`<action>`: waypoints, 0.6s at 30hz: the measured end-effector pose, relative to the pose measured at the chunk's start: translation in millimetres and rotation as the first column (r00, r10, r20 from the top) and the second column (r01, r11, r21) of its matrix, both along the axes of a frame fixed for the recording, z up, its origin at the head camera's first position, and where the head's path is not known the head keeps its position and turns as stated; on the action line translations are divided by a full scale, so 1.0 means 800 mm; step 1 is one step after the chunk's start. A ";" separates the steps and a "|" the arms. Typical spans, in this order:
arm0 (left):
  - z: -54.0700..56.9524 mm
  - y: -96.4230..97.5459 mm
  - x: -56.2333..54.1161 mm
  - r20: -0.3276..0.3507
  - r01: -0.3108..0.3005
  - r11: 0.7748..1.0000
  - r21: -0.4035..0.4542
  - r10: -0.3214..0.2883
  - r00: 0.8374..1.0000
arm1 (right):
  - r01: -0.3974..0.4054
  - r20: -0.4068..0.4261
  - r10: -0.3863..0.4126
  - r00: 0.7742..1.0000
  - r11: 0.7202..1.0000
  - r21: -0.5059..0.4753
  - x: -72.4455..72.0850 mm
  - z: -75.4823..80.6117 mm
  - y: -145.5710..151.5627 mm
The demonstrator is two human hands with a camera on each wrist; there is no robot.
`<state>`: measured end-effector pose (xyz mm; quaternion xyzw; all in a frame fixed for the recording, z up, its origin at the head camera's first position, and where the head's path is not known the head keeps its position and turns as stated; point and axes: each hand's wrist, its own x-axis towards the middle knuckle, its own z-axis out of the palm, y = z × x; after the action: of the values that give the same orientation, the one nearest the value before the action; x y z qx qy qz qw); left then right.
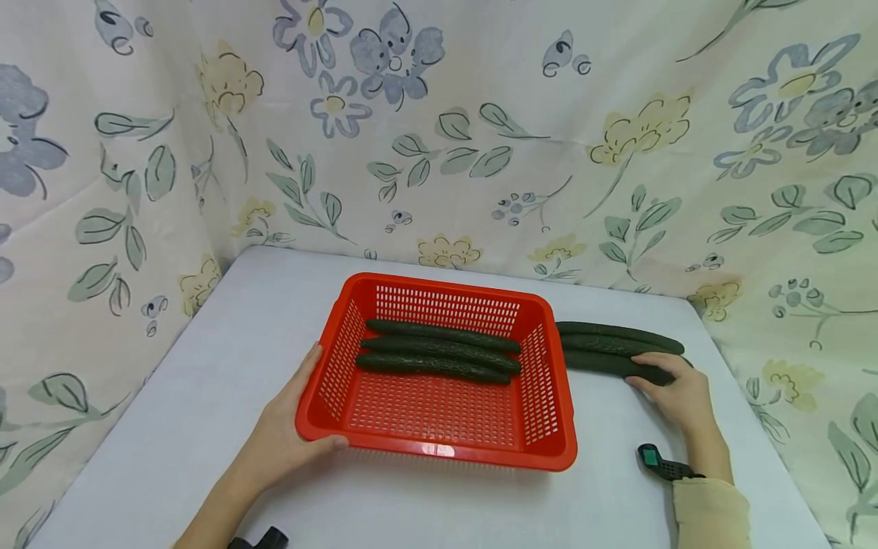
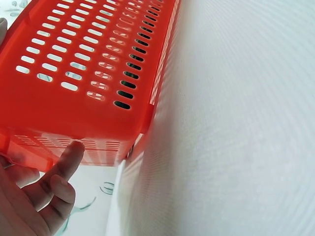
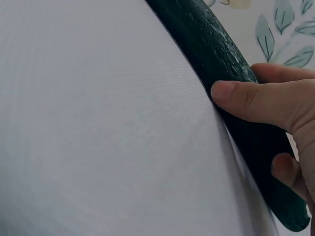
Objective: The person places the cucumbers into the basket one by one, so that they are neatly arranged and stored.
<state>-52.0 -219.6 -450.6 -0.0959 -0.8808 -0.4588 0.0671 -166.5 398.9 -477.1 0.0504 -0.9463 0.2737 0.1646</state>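
A red plastic basket (image 1: 439,456) with slotted walls stands on the table, and three dark green cucumbers (image 1: 439,348) lie side by side in its far half. My left hand (image 1: 291,427) grips the basket's near left corner, thumb on the front rim and fingers along the left side. From below, the left wrist view shows the fingers (image 2: 54,189) bent under the rim against the wall. To the right of the basket lie more cucumbers (image 1: 617,330). My right hand (image 1: 679,389) holds the nearest cucumber (image 3: 206,44) near its right end, thumb on the near side and fingers across it.
A white cloth (image 1: 226,335) covers the table. Floral curtains (image 1: 439,175) hang along the back and both sides. A dark band with a small device (image 1: 661,461) is on the right wrist, and another dark device (image 1: 264,540) is at the left wrist.
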 end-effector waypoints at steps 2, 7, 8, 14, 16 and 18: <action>-0.001 0.000 0.000 0.002 0.000 1.000 0.002 0.000 1.000 | -0.008 -0.023 0.008 1.000 1.000 0.014 0.001 -0.001 0.003; -0.002 0.001 0.000 0.010 -0.002 1.000 0.006 0.002 1.000 | -0.013 -0.011 0.014 1.000 1.000 0.013 0.005 0.000 0.011; -0.002 0.001 0.000 0.011 -0.003 1.000 0.006 0.003 1.000 | -0.016 0.000 0.016 1.000 1.000 0.005 0.006 0.001 0.012; -0.001 0.001 0.000 0.015 -0.001 1.000 0.012 0.001 1.000 | 0.013 0.092 -0.006 0.996 0.997 -0.072 0.007 0.005 0.014; -0.001 0.001 0.000 0.020 0.000 1.000 0.017 0.000 1.000 | 0.027 0.129 -0.015 0.991 0.996 -0.087 0.007 0.004 0.012; 0.000 0.001 0.000 0.023 0.000 1.000 0.021 0.000 1.000 | 0.039 0.159 -0.023 0.987 0.994 -0.103 0.006 0.002 0.010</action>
<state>-52.0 -218.7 -450.8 -0.0900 -0.8767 -0.4689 0.0580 -161.8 407.0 -475.8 0.0052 -0.9411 0.3242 0.0962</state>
